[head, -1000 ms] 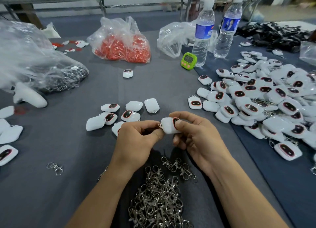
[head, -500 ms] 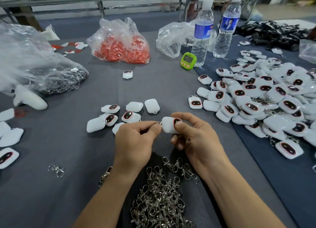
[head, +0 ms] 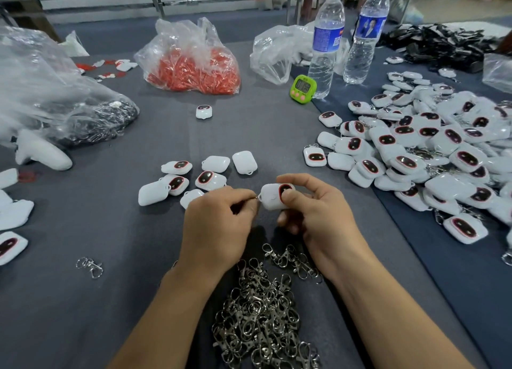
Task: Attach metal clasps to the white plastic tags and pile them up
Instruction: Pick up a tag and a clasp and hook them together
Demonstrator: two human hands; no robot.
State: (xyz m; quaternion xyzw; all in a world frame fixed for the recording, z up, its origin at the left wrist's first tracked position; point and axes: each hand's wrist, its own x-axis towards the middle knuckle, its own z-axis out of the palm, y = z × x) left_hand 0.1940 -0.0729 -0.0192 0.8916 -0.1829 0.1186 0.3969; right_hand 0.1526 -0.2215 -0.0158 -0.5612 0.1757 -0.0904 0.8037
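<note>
Tag was pinched in my right hand, left hand pinched clasp against its left end; I judged: hold tag still, thread fully.

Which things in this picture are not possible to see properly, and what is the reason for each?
Head view, all:
Clasp in the left hand: nearly all hidden by its fingers; whether it is hooked into the held tag is unclear.
Green timer: digits too small.
Clasp heap: cut off by the bottom edge.
Tag pile: cut off by the right edge.
</note>
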